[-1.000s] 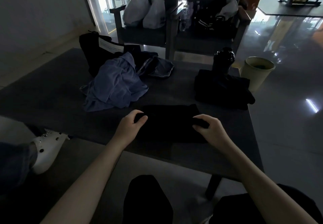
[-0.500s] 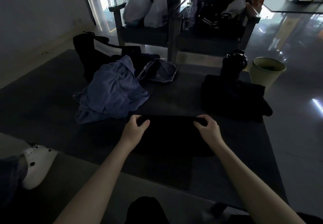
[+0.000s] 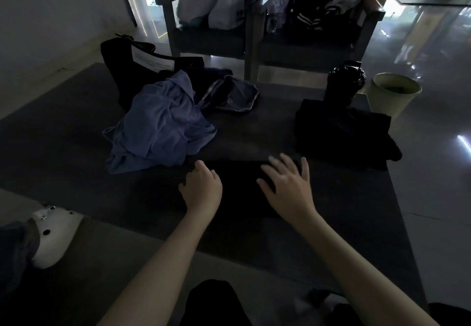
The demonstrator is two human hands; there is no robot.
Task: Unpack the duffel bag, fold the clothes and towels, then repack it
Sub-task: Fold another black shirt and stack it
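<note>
Step in hand: You look to be smoothing the black garment flat after a fold, near the front edge of the table. Sweep your palm from the middle out to the ends so no air or creases stay trapped. Square the edges before you lift it, since a dark cloth on a dark top hides a crooked fold.
Right hand: Your fingers are spread wide and straight, palm down over the right half of the garment. It seems to rest on the cloth and holds nothing.
Left hand: Your fingers are curled at the garment's left end, knuckles up. In this dim light I cannot tell whether they pinch the cloth or only rest on it.
Blue clothes: A crumpled heap just beyond your left hand, toward the left side of the table and not yet folded. It is probably your next piece.
Folded stack: Dark folded pieces at the right edge, apart from the garment. Set the finished one here.
Duffel bag: At the far left corner behind the blue heap, slumped open, with a grey pouch beside it.
Bottle: Upright at the far right corner, touching the stack's far side. Mind it when you reach.
</note>
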